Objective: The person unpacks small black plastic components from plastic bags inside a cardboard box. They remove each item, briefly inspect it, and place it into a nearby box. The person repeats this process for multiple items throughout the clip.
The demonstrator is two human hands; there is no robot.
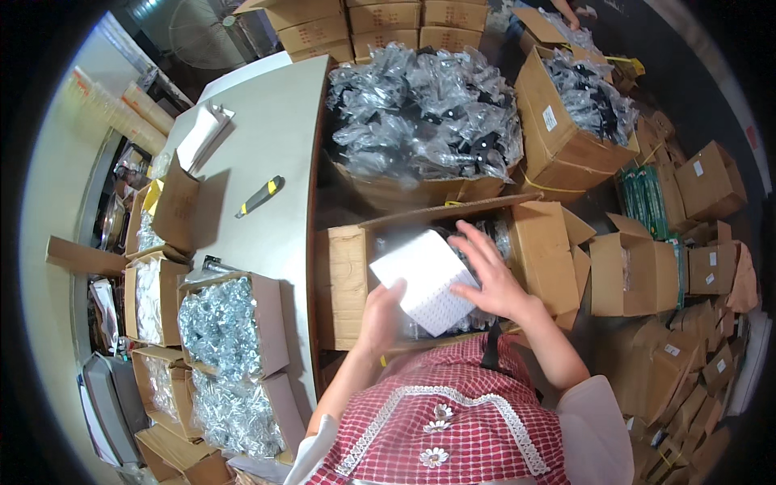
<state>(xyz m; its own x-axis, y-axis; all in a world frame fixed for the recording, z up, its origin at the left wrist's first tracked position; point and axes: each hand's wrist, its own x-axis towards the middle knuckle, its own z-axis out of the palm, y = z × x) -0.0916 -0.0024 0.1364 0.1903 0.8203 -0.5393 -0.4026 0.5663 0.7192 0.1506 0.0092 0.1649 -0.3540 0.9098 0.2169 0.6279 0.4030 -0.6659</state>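
A white printed sheet of paper (426, 279), perhaps several sheets together, is tilted above an open cardboard box (346, 263) in front of me. My left hand (381, 314), slightly blurred, grips the paper at its left edge, with the thumb on top. At the paper's right side, my right hand (495, 283) has its fingers stretched and spread, and its thumb lies at the paper's edge. Under the paper, clear plastic bags (501, 238) with dark contents partly show in the box; the paper hides most of them.
A grey table (275, 145) at left bears a yellow-black utility knife (260, 196), folded papers (204, 136) and boxes of bagged metal parts (218, 323). Beyond my box stands a large carton heaped with bagged parts (424, 113). More cartons (634, 271) crowd the right; another person's hand (568, 14) shows at far right.
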